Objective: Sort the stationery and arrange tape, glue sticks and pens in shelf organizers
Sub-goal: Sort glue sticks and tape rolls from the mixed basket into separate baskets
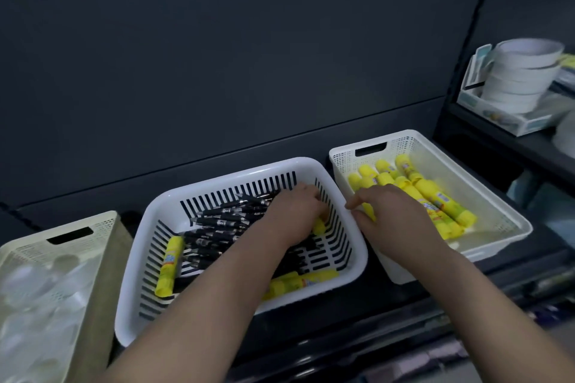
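It is dim and bluish in here, and the dark back panel (217, 71) shows almost no detail. The yellow glue sticks (435, 205) stand out bright. Blur smears the cream basket (46, 274) and the lower right corner. Straight edges bow outward.

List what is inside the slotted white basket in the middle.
Inside the slotted basket: black pens, a yellow glue stick at its left, another at the front, a third under the left hand. Whatever lies beneath that hand and forearm is covered.

My middle basket (129, 289) is smooth, glossy white plastic. The right basket (401, 146) is finely perforated plastic. The glue sticks (441, 199) look shiny yellow, and the back panel (249, 56) is matt and dark.
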Motion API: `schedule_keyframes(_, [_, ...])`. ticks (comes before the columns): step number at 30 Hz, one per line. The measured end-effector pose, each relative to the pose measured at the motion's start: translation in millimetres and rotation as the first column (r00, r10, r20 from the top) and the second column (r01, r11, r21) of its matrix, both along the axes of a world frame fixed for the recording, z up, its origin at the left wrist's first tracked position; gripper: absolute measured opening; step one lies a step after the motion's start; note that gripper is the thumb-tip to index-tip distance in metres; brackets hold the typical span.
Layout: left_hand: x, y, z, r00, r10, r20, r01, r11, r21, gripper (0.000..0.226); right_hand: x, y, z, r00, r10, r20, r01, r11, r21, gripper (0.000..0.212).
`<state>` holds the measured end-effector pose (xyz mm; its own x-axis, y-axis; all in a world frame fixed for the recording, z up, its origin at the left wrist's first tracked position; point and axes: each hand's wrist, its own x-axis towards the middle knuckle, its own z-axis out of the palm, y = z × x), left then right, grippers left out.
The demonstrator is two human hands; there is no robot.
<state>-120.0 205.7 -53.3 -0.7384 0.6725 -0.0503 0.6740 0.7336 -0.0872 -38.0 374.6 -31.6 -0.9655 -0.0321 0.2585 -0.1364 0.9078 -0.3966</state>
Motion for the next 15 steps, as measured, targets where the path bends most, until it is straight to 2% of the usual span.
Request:
schedule_keyframes(3, [-4.2,-5.4,-2.0,0.999,-0.035,-0.012,0.035,0.999,0.007,0.035,1.7,-1.6,1.6,1.0,0.021,-0.008,-0.021,1.0,-0.016,0.02])
schedule_keyframes(5, [-3.8,-15.0,3.3,0.999,0.023,0.039,-0.03,0.978,0.204,0.034,2.1,-4.7,4.0,1.0,0.025,-0.016,-0.025,0.999,-0.041,0.021])
schedule_keyframes(7, [0.2,-26.7,13.0,0.984,0.117,0.137,-0.171,0.846,0.506,0.029,1.1,-12.8,6.3,0.999,0.044,-0.015,-0.044,0.998,-0.032,0.02])
schedule_keyframes(9, [6.3,-38.1,24.7,0.96,0.214,0.18,-0.279,0.69,0.668,0.022,-0.8,-24.6,7.4,0.994,0.104,0.015,-0.104,0.995,0.004,0.018])
schedule_keyframes(12, [13.1,-55.9,37.5,0.921,0.344,0.183,-0.365,0.598,0.714,0.008,-4.1,-44.4,8.4,0.932,0.278,0.23,-0.294,0.955,0.034,0.011])
schedule_keyframes(15, [19.8,-69.2,39.9,0.901,0.388,0.192,-0.404,0.591,0.698,0.011,-6.5,-61.0,6.7,0.811,0.372,0.451,-0.42,0.908,0.006,0.014])
